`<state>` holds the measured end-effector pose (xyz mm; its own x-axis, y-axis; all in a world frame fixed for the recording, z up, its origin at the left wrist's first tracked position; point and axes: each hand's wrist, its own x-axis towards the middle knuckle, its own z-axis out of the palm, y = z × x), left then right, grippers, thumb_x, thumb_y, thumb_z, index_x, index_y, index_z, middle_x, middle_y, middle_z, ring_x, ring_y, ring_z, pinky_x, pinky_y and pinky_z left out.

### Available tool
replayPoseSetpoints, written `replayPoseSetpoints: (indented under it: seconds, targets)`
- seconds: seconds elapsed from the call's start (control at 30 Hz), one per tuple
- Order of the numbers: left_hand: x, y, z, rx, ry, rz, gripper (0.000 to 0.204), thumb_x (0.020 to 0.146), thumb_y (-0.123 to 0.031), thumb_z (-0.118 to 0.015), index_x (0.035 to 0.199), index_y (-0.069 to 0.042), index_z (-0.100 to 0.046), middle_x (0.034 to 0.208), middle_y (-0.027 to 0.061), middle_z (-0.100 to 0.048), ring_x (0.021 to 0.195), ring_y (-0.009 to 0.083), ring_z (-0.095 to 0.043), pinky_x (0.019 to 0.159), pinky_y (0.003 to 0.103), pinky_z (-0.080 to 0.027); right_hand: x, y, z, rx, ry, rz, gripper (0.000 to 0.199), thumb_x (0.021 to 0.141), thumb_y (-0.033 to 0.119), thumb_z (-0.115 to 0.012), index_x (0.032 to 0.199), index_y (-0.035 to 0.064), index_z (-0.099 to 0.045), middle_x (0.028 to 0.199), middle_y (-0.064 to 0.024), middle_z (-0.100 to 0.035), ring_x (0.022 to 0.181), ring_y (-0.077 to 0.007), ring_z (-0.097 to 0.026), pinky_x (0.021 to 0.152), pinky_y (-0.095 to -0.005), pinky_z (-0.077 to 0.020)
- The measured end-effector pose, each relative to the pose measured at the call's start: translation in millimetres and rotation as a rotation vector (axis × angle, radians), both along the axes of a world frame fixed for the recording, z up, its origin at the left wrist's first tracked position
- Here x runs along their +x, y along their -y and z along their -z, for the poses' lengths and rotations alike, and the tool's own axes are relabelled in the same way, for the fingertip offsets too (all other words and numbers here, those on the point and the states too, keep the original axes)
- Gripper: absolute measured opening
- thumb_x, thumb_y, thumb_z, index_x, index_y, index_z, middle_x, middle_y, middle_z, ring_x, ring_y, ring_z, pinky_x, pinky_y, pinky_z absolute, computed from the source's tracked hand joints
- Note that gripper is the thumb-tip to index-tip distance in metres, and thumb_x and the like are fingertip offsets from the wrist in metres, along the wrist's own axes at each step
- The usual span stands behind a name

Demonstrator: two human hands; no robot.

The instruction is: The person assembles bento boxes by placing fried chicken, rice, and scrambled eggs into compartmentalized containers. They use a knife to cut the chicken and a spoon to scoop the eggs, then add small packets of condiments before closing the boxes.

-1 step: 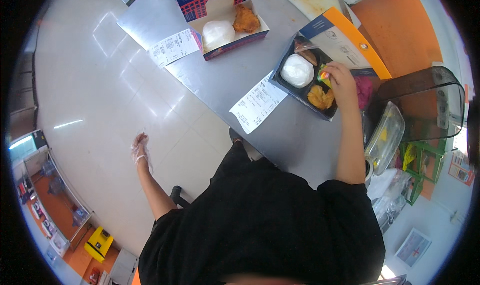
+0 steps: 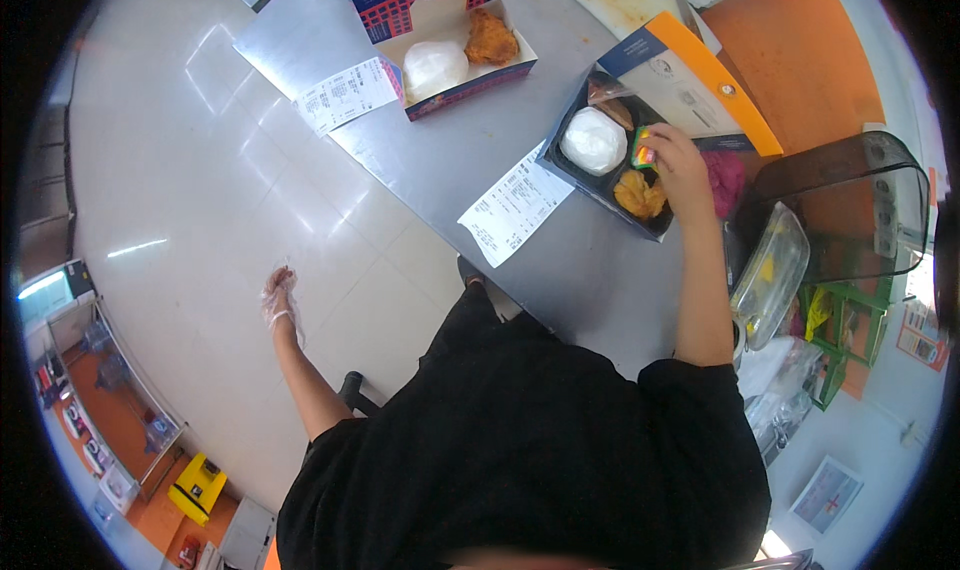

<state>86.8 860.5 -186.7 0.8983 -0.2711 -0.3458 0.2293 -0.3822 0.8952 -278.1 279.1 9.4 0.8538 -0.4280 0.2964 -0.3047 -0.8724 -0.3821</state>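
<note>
Steel-grey worktop (image 2: 440, 160) runs across the top of the view, and your right hand (image 2: 683, 175) is over its right part, at the near right corner of a black meal tray (image 2: 560, 165). Your fingers are curled around a small packet (image 2: 643, 154), green and yellow with a bit of red, pinched at the tray's rim; the hand is mostly closed on it. Inside the tray you have a white wrapped mound (image 2: 593, 141) in the left compartment and a piece of fried food (image 2: 640, 195) in the compartment just under your hand. The tray's orange and blue lid (image 2: 700, 80) stands open behind it, toward the far edge.

Your left hand (image 2: 279, 295) hangs well away from the worktop, out over the pale tiled floor (image 2: 180, 170). It wears a thin clear glove, the fingers loosely spread, and it holds nothing.

A paper receipt (image 2: 513, 208) lies at the worktop's near edge, touching the tray's left corner. A second receipt (image 2: 347, 94) lies near the left edge, just beside an open red and blue box (image 2: 440, 10) that holds another white mound and a fried piece. A dark translucent bin (image 2: 850, 210) stands off the right end.
</note>
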Motion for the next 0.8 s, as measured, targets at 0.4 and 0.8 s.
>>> replayPoseSetpoints:
  seconds: [0.4, 0.8]
  targets:
    - [-21, 60, -65, 0.316, 0.026, 0.104, 0.028, 0.088, -0.005, -0.050, 0.114, -0.001, -0.061, 0.107, 0.0097, -0.065, 0.103, 0.0197, -0.059, 0.096, 0.031, -0.043, -12, -13, 4, 0.051, -0.015, 0.040, 0.035, 0.075, -0.003, -0.060, 0.110, 0.0025, -0.055, 0.108, -0.0149, -0.060, 0.106, -0.0321, -0.056, 0.090, -0.0382, -0.0451]
    - [-27, 132, -132, 0.364, 0.218, 0.265, 0.028, 0.087, -0.003, -0.049, 0.112, -0.002, -0.061, 0.108, 0.0087, -0.065, 0.104, 0.0190, -0.059, 0.095, 0.030, -0.043, -82, -50, 71, 0.429, 0.104, 0.796, 0.041, 0.092, 0.015, -0.051, 0.129, 0.0048, -0.037, 0.075, -0.0196, -0.062, 0.066, -0.0368, -0.061, 0.067, -0.0437, -0.0469]
